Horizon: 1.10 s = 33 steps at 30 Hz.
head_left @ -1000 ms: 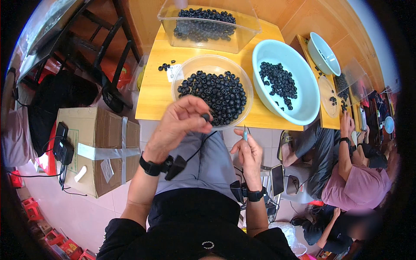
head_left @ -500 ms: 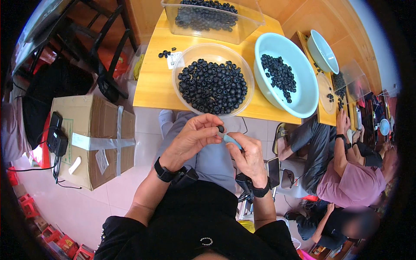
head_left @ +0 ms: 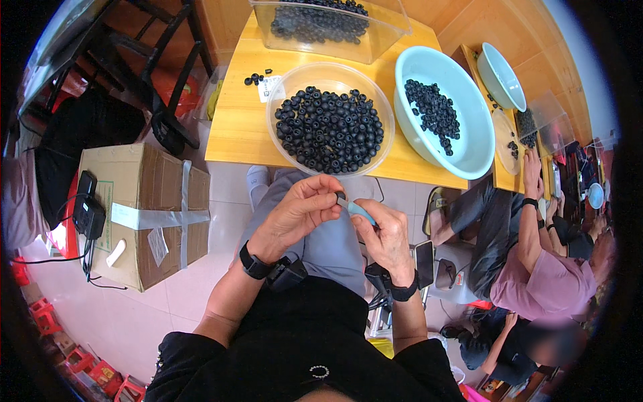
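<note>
Above my lap, my left hand [head_left: 305,206] pinches a small round black piece [head_left: 341,195] between thumb and fingertips. My right hand [head_left: 387,234] is closed round the light blue handle of a small tool [head_left: 362,213]. Its narrow greyish tip reaches the black piece; whether it is a blade is too small to tell. Just beyond my hands, a round clear tub [head_left: 273,127] at the table's front edge holds many black pieces with holes in them. To its right, a light blue basin [head_left: 477,127] contains more small black parts.
A clear rectangular bin [head_left: 321,48] of black pieces stands at the back of the wooden table [head_left: 234,134]. Several loose pieces [head_left: 254,79] lie by a white label. A taped cardboard box [head_left: 161,221] is on the left. Another person [head_left: 536,268] works at right.
The tool's tip has come up against the black piece, and my right hand has shifted slightly. My left hand keeps its pinch.
</note>
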Motion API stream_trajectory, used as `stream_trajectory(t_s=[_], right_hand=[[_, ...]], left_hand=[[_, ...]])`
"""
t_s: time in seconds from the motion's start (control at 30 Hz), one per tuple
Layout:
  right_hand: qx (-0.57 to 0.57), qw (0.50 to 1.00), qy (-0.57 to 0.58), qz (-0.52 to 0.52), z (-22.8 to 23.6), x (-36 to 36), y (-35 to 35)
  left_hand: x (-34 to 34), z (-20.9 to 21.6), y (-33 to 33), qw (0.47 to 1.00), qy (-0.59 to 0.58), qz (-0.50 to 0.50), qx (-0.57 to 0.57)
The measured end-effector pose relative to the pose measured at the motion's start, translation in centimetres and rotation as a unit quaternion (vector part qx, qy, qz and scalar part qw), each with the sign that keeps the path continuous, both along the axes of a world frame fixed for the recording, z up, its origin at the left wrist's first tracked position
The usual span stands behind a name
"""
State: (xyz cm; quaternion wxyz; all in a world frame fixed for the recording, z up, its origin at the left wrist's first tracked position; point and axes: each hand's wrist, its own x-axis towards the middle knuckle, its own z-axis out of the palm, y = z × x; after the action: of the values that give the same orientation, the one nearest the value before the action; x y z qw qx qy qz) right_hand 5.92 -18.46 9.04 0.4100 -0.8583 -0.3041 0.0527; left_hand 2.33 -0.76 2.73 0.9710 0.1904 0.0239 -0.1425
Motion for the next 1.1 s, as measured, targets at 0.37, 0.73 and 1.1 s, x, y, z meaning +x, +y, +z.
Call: stream_trajectory(t_s=[0.37,0.73,1.1], right_hand=[[0.018,0.999,-0.040,-0.014,-1.1,0.2,0.2],[0.004,0.995,-0.094,-0.017,-1.3,0.0,0.6],[0.045,0.987,-0.080,-0.135,-0.6,0.9,-2.9]], left_hand=[[0.3,0.0,0.4,1.000,0.001,-0.019,0.016],[0.1,0.2,0.7,1.000,-0.009,-0.014,0.017],[-0.5,1.4,0.9,0.997,-0.042,-0.051,-0.035]])
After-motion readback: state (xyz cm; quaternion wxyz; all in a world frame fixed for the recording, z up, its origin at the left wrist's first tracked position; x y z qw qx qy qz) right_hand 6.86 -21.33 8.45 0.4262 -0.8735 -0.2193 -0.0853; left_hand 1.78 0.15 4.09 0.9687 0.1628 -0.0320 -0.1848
